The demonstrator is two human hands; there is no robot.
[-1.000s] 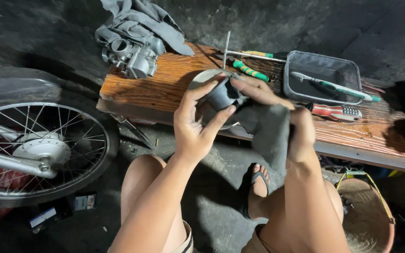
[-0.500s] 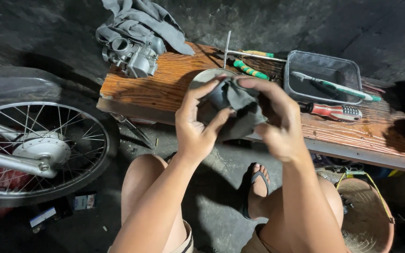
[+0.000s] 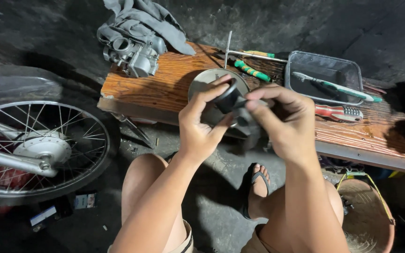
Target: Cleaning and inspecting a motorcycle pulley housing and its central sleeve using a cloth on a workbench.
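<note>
left hand [image 3: 202, 124] grips a small black round part [image 3: 229, 98] above the wooden bench [image 3: 165, 86]. right hand [image 3: 284, 124], formerly spread over a grey cloth [image 3: 245, 119], now closes on it.

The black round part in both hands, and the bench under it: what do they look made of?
Black round part: matte black, likely rubber or plastic; dull and unreflective, pinched between left hand and right hand. A grey rag seems wrapped under it. Bench: wood, with orange-brown grain lines and worn varnish.
</note>
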